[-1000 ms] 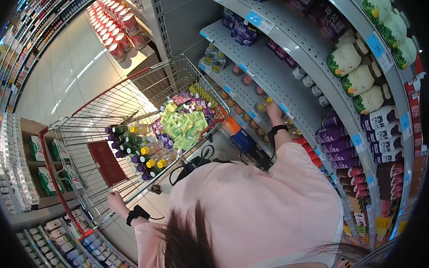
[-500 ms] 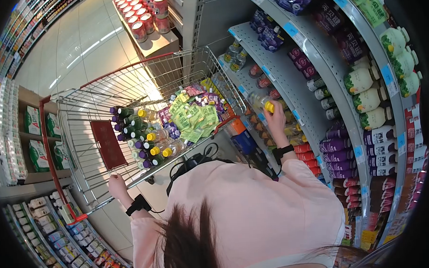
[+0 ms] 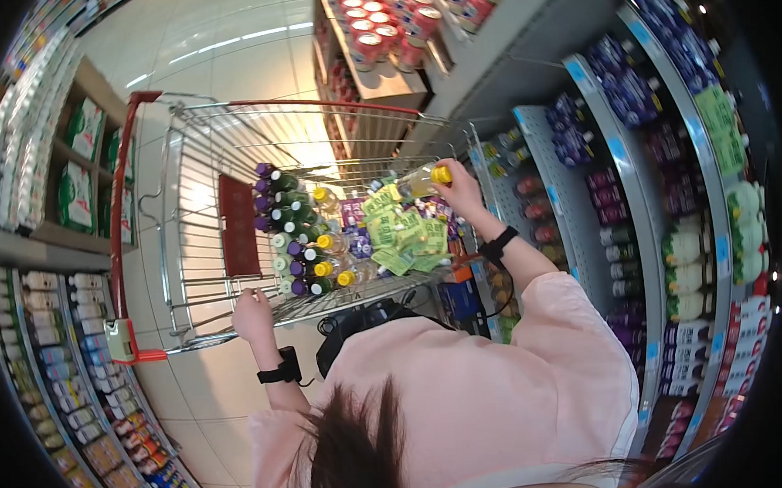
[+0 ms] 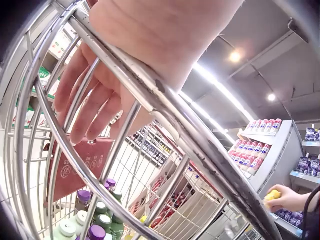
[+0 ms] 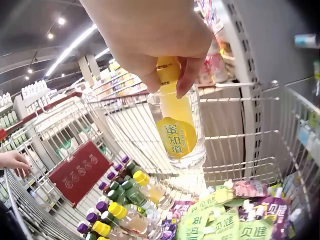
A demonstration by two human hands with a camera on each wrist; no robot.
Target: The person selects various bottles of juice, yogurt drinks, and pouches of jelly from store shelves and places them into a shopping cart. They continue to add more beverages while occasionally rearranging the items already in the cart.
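In the head view, my right hand [image 3: 461, 191] pinches a clear drink bottle [image 3: 417, 184] by its yellow cap. The right wrist view has this bottle [image 5: 176, 137] hanging upright from thumb and fingers, with a yellow label and pale liquid, above the shopping cart's [image 3: 324, 304] contents. Capped bottles [image 5: 125, 200] lie in rows inside the wire basket, and beside them is a heap of green and purple spouted pouches [image 3: 399, 235]. My left hand [image 4: 97, 100] rests over the cart's metal side rail, its fingers hanging loosely on the inner side.
Drink shelves [image 3: 619, 164] line the right side, close to the cart. A stand of red-and-white cans [image 3: 373, 35] is beyond the basket. Cartons [image 3: 78, 166] and another bottle shelf [image 3: 73, 345] are on the left. A red plate [image 3: 238, 224] hangs on the basket's wire.
My right hand has drawn the yellow-capped bottle out from the lower shelf and carried it left over the cart's basket. My left hand stays at the cart's rail. The view has swung round.
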